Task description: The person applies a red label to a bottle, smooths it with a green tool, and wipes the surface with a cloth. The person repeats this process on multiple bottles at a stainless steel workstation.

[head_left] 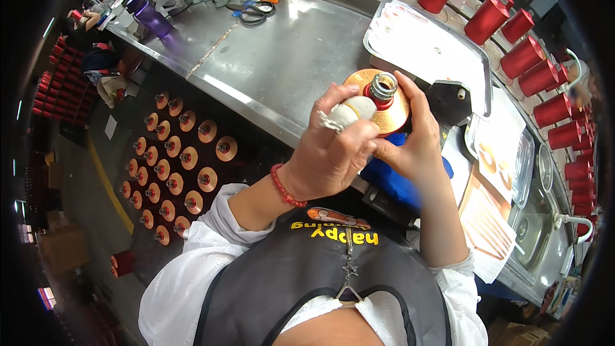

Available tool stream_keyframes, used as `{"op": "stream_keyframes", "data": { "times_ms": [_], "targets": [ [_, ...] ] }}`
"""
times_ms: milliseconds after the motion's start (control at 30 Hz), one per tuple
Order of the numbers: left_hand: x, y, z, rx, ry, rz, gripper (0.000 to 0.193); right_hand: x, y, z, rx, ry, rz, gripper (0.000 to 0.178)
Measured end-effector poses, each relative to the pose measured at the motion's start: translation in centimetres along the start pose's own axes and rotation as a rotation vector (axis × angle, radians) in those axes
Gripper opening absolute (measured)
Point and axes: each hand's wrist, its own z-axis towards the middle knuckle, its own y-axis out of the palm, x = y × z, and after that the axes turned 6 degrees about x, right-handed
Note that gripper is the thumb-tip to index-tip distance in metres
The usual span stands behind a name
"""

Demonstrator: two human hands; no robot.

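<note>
In front of me is a bottle (392,115) with a gold cone-shaped shoulder, a red collar and an open clear threaded glass neck, pointing up toward me. My right hand (416,138) wraps round its right side, thumb below and fingers along the rim. Between the fingers of my left hand (336,150) is a whitish cloth pad (352,113), bound with a yellowish band. The pad lies against or just over the gold shoulder, left of the neck; exact contact is hidden. A red beaded bracelet circles my left wrist. The bottle's lower body is out of sight.
Several gold-shouldered bottles (173,182) stand in rows at the left. Scissors (256,13) and a purple bottle (148,16) lie on the metal table (288,45). A white-lined tray (429,45) sits ahead. Red bottles (522,56) line a conveyor, with a sink (535,234) at right.
</note>
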Motion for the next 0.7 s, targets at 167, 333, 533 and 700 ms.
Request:
{"op": "stream_keyframes", "data": {
  "times_ms": [167,333,533,700],
  "targets": [
    [1.8,1.5,0.7,-0.012,-0.002,0.069,0.029,0.1,0.5,-0.1,0.028,0.042,0.012,0.094],
    [0.7,0.0,0.4,-0.022,-0.022,-0.007,0.027,0.5,0.0,-0.2,0.043,-0.002,0.063,0.096],
    [2.8,1.0,0.0,-0.034,0.053,0.212,0.030,0.1,0.5,-0.4,0.079,0.043,0.083,0.097],
    [0.7,0.0,-0.7,0.083,-0.116,-0.046,0.040,0.1,0.0,-0.5,0.084,-0.055,0.020,0.098]
  ]
}}
